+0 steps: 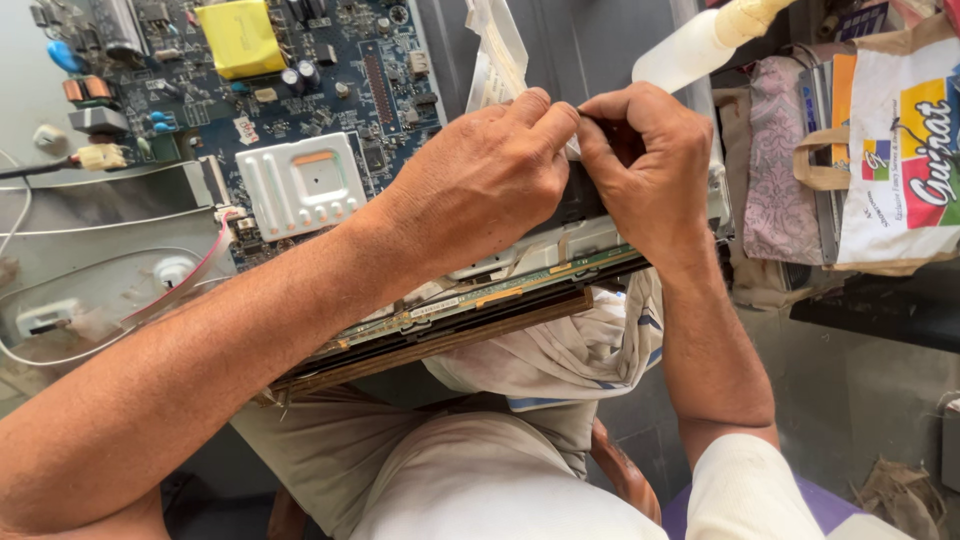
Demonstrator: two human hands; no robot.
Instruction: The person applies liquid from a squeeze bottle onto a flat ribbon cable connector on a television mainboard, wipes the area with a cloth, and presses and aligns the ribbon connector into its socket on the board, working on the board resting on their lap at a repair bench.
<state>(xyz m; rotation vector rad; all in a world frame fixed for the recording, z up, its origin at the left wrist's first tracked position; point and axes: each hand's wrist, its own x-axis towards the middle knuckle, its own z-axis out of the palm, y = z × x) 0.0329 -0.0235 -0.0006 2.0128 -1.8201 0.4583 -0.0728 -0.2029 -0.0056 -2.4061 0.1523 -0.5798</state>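
A flat panel's metal back lies before me with a blue circuit board mounted on it. A white flat ribbon cable runs up from the panel's near edge. My left hand and my right hand meet fingertip to fingertip at the cable's lower end, both pinching it beside a dark strip at the edge. A narrow green strip board runs along the panel's near edge under my wrists. What lies beneath my fingers is hidden.
A yellow block component and a silver heat sink sit on the board. A white plastic bottle lies at the top right. Printed bags stand on the right. My lap is covered with cloth.
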